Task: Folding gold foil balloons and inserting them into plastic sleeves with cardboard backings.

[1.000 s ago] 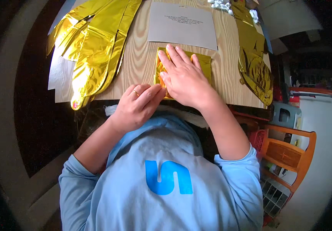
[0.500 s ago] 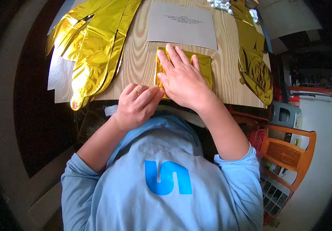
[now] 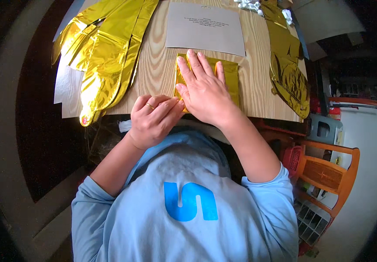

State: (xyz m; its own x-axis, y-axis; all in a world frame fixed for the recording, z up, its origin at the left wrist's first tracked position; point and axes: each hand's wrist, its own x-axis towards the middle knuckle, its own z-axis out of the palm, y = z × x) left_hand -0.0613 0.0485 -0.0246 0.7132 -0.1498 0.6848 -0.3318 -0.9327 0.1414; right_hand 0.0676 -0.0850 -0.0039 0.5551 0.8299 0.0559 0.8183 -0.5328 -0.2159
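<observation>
Two hands touch a folded gold foil sheet (image 3: 231, 81) at the near middle of the table (image 3: 153, 74). The right hand (image 3: 208, 94) presses flat on it, fingers spread, grasping nothing; the left hand (image 3: 151, 122) pinches its near left corner, thumb against fingers. A grey card (image 3: 206, 35) lies just beyond; more gold foil (image 3: 105, 65) lies left.

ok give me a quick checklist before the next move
1. Right hand flat on the folded gold foil: ok
2. Left hand at the foil's near left corner: ok
3. Left hand's grip on that corner: cannot tell, contact hidden
4. Gray card apart from the folded foil: ok
5. Left-side gold foil wholly on the table: not ok, tip overhangs
</observation>
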